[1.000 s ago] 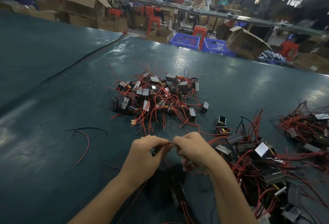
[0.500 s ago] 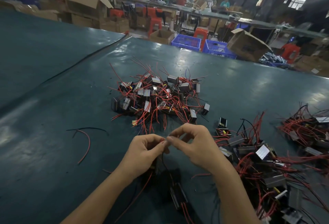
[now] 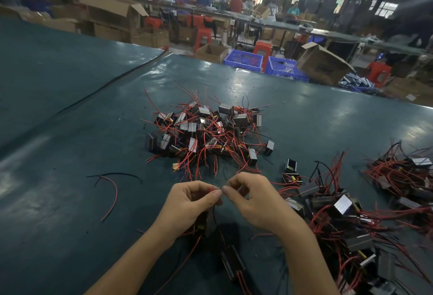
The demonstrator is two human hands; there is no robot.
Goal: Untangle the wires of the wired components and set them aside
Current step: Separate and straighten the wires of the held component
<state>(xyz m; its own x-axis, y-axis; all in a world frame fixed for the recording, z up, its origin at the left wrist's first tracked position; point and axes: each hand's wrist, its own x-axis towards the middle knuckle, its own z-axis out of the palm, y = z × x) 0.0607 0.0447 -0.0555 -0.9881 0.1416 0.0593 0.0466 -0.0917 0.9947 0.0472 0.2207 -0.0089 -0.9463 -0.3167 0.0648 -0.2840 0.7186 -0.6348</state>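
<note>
With both hands up over the near middle of the table (image 3: 70,130), the left hand (image 3: 189,203) and right hand (image 3: 255,201) meet fingertip to fingertip.
- Left: thumb and forefinger closed tight on a thin red wire (image 3: 212,188), other fingers curled under.
- Right: same pinch on the wire from the 3 o'clock side, remaining fingers bent and raised. No visible gap between the two pinches.
- A black lead (image 3: 214,210) drops from the pinch toward 6 o'clock.
- The held component (image 3: 203,223), dark with a yellow spot, sits under the left palm. Can't tell whether the lower fingers hold it or it hangs on its leads.
- Another dark component (image 3: 232,264) lies on the mat at 6 o'clock of the hands, red leads trailing toward the near edge.

Rest of the stock, from the hands:
- 12 o'clock: main tangled pile (image 3: 206,130), red leads sticking out all round.
- 3 to 4 o'clock: second pile (image 3: 339,212), just beside the right wrist.
- 2 o'clock, far right: third pile (image 3: 405,177).
- 1 o'clock: a lone unit (image 3: 291,165) between the piles.
- 9 o'clock, well apart: loose red wire (image 3: 113,194) and loose black wire (image 3: 114,174), touching at one end.

Beyond the table at 12 o'clock: blue crates (image 3: 242,60) on the floor.
</note>
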